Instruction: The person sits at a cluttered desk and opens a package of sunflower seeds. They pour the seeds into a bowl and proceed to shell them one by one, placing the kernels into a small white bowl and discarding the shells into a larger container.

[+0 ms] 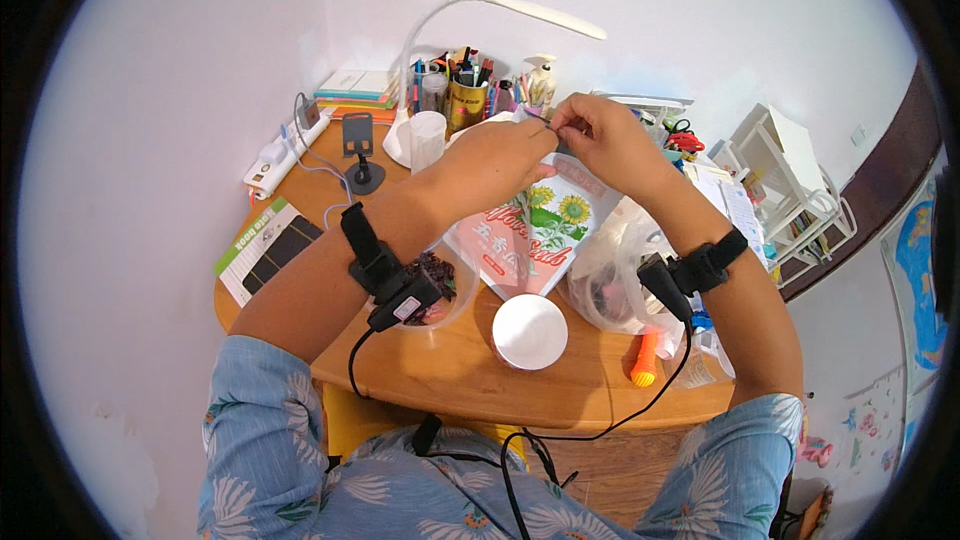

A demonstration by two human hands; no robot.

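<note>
My left hand (501,159) and my right hand (594,127) meet over the back of the wooden desk (442,382), above a sunflower seeds bag (517,240). The fingertips of both hands pinch at a small dark thing between them, too small to name. The bag lies below my hands, its top partly hidden by them. A white round lid or container top (529,331) is in front of the bag. Under my left forearm stands a clear tub (465,292) with dark and reddish contents. Right of the bag is a container lined with a translucent plastic bag (611,270).
A desk lamp (405,90), gold pen holder (466,103) and pump bottle (541,79) stand at the back. At left are a power strip (262,178), phone stand (361,157) and notebook (259,240). An orange toy microphone (645,360) lies near the front edge.
</note>
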